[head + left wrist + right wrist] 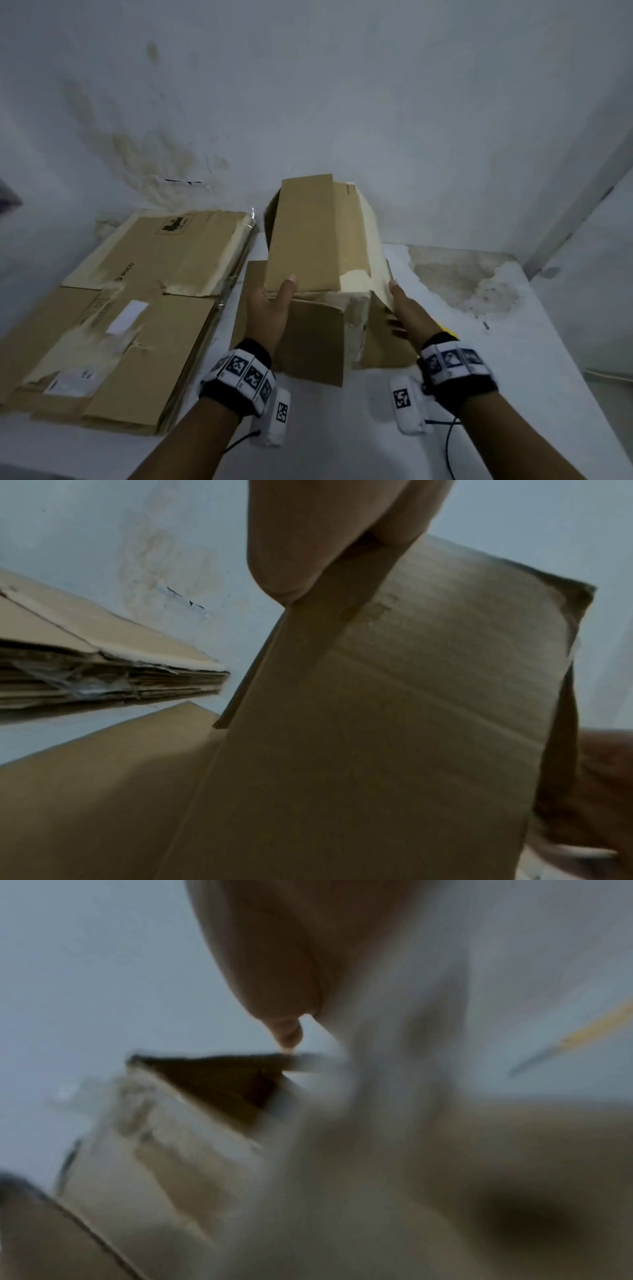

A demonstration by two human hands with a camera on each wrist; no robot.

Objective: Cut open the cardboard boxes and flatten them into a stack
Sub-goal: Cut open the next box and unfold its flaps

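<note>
Box point(318, 240) stands mid-worktop point(513, 342), flaps loose, just right of the flat stack point(137, 301). Left hand point(270, 311) has a holding grip, thumb over the near flap's edge; right hand point(407, 315) lies flat-fingered against the right side, grip wide, clasping nothing. Risk: squeeze unevenly and it likely twists or skids instead of folding on its creases, nudging the stack.

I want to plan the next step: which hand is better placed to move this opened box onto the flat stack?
Probably the left hand: it grips the box at its left edge, nearest the stack. The right hand only touches the far side flap.
</note>
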